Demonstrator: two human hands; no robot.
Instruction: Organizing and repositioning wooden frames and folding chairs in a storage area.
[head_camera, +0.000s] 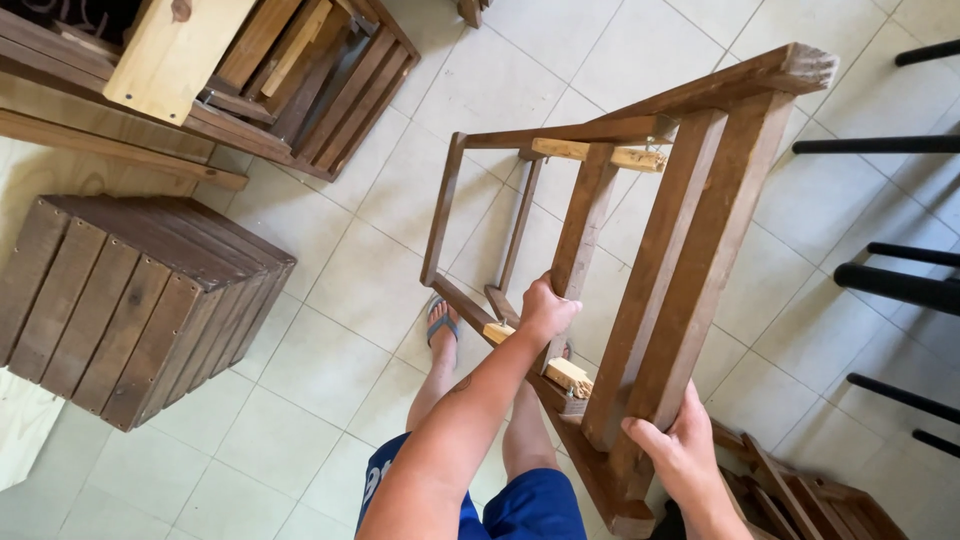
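I look down at a dark-stained wooden frame (690, 240) made of slats and rails, tilted up off the tiled floor. My left hand (545, 310) grips its middle slat from the left side. My right hand (680, 450) clasps the lower end of the two thick slats on the right. Two pale unstained wood blocks (568, 375) are fixed on the frame, one near my left hand and one at the far crossbar (600, 153). My bare legs and a sandalled foot (441, 322) show beneath the frame.
A dark slatted wooden crate (140, 300) stands at the left. More crates and pale planks (250, 70) are stacked at the upper left. Black metal bars (900, 285) jut in from the right edge. Another wooden piece (800, 495) lies at the lower right.
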